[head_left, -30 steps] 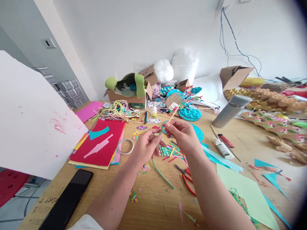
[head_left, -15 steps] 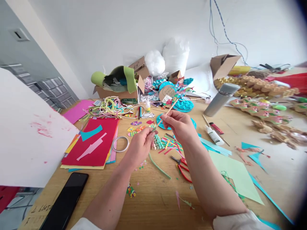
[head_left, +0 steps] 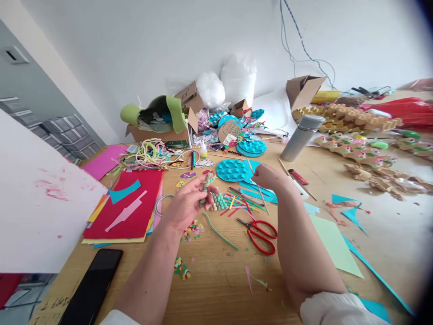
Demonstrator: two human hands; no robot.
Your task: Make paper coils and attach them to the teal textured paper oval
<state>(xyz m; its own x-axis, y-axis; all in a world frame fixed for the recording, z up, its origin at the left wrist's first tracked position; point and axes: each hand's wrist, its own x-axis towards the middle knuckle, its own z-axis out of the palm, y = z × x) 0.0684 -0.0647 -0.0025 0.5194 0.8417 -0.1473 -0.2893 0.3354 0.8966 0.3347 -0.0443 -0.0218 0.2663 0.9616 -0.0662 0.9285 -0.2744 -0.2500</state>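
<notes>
My left hand [head_left: 189, 198] pinches a pale green curled cord [head_left: 207, 181], wound into a small coil, above the table's middle. Off to the right, my right hand [head_left: 270, 176] is closed at a thin wooden stick [head_left: 262, 196]; its fingertips are mostly hidden behind the hand. Just beyond my left fingers lies a cluster of green and cream coils [head_left: 219, 202]. A loose green cord [head_left: 219, 232] lies on the table between my forearms. Red-handled scissors [head_left: 260, 234] rest beside my right forearm. A blue bumpy oval piece [head_left: 232, 170] lies behind the hands.
Coloured paper sheets [head_left: 125, 207] and a black phone [head_left: 93, 286] are at the left. Paper strips [head_left: 243, 203] lie in the middle. A grey bottle [head_left: 301, 137] stands at the right, with egg-carton pieces [head_left: 355, 151] farther over. A cord pile [head_left: 152, 153] sits at the back.
My hands have moved apart. The right hand went right with the stick, which now points down toward me; the coil has come off it and stays in my left hand.
</notes>
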